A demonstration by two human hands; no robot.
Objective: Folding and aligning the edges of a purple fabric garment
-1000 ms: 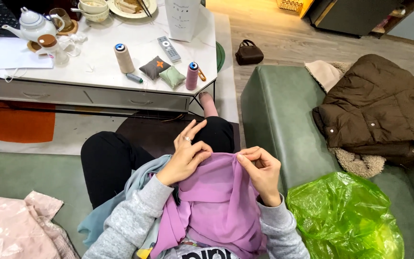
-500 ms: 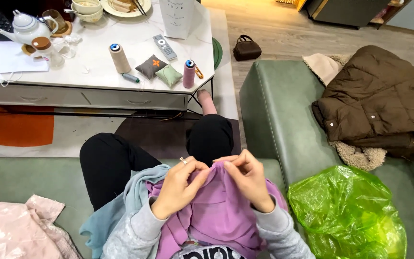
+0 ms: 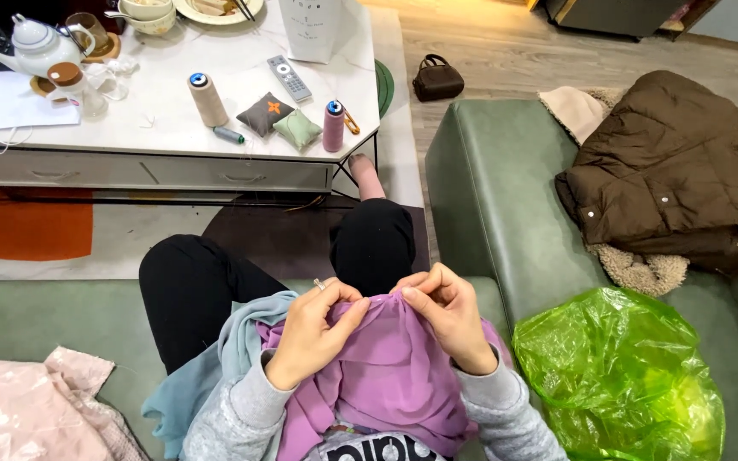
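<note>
- A green sofa [image 3: 489, 196] faces a white tabletop [image 3: 147, 111] carrying two thread cones.
- Purple fabric [image 3: 386, 376] lies in the person's lap.
- Left hand [image 3: 313, 329] and right hand [image 3: 446, 312], fingers curled closed, pinch its upper edge.
- A green plastic bag [image 3: 617, 376] sits beside.

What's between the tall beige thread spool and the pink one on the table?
In the head view, two small cushions: a dark grey cushion and a green cushion.

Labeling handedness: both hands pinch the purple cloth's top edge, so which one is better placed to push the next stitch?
Probably right: the right hand pinches the purple cloth edge with fingertips at the fold; the left hand grips more broadly, steadying. No needle visible.
</note>
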